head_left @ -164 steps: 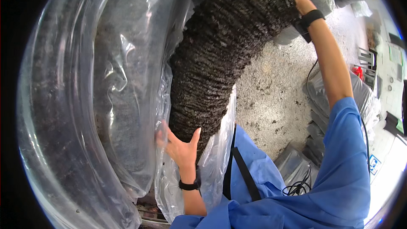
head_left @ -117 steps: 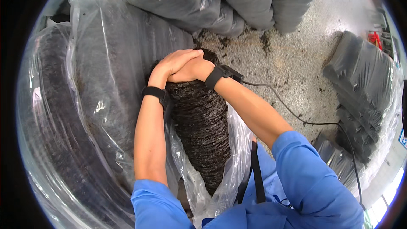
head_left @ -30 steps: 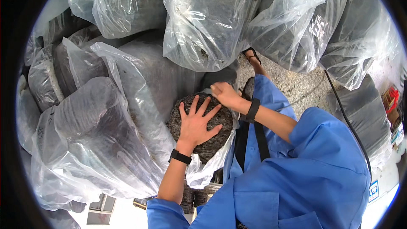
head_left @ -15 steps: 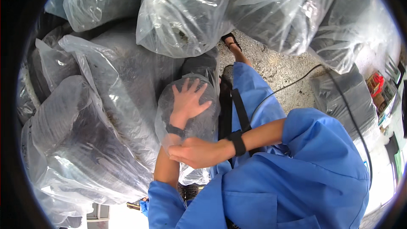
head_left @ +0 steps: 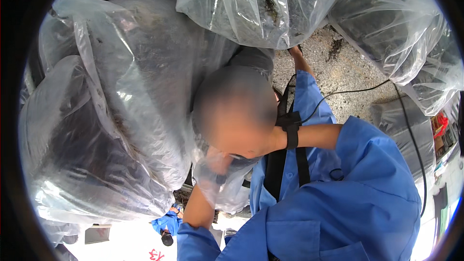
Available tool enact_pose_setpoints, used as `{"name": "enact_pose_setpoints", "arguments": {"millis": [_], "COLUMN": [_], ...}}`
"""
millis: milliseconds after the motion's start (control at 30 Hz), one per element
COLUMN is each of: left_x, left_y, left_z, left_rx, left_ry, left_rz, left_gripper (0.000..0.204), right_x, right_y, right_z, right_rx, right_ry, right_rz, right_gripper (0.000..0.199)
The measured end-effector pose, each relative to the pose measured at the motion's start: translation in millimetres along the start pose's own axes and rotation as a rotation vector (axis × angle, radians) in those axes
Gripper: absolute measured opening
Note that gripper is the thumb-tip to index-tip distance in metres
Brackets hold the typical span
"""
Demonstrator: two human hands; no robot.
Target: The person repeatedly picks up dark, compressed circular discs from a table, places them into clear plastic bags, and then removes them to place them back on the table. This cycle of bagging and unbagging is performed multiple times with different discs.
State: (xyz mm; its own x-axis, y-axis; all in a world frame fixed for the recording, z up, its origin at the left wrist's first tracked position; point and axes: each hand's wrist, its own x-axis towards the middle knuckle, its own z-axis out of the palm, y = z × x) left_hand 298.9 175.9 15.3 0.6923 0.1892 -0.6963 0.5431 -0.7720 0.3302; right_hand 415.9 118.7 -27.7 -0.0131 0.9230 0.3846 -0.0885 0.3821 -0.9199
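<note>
Clear plastic bag (head_left: 229, 191) in front of blue shirt (head_left: 338, 203), right of large plastic-wrapped bundle (head_left: 150, 77). Left hand (head_left: 220, 161) seen through bag's film; right hand (head_left: 253, 141) near it, black strap (head_left: 292, 137) at wrist. Blur hides both hands' fingers: cannot tell whether open, closed or gripping. Speckled floor (head_left: 357, 67) beyond.

Lit brightly, bleached white along the near edge and at near right. Streaked with glare on clear plastic bags (head_left: 145, 87), shadowed between them at far left. Blurred roundly at centre over the right grip (head_left: 249, 136). Bent toward a dark rim.
</note>
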Motion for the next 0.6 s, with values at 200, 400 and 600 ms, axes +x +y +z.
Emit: {"name": "enact_pose_setpoints", "arguments": {"millis": [200,400,600], "left_x": [-22.6,-54.9,-59.5], "left_y": [16.0,45.0,46.3], "left_z": [1.4,3.8,12.7], "left_rx": [-0.043,-0.119,-0.158], "left_ry": [0.026,0.037,0.059], "left_rz": [-0.043,-0.138,-0.189], "left_gripper": [0.060,0.059,0.058], "right_x": [10.1,34.5,28.2], "right_y": [-10.3,-106.7,-196.2], "right_z": [12.3,6.8,37.8], "right_rx": [0.305,0.514,0.310], "right_ry": [-0.081,-0.231,-0.233], "right_rz": [0.320,0.424,0.156], "right_gripper": [0.027,0.038,0.045]}}
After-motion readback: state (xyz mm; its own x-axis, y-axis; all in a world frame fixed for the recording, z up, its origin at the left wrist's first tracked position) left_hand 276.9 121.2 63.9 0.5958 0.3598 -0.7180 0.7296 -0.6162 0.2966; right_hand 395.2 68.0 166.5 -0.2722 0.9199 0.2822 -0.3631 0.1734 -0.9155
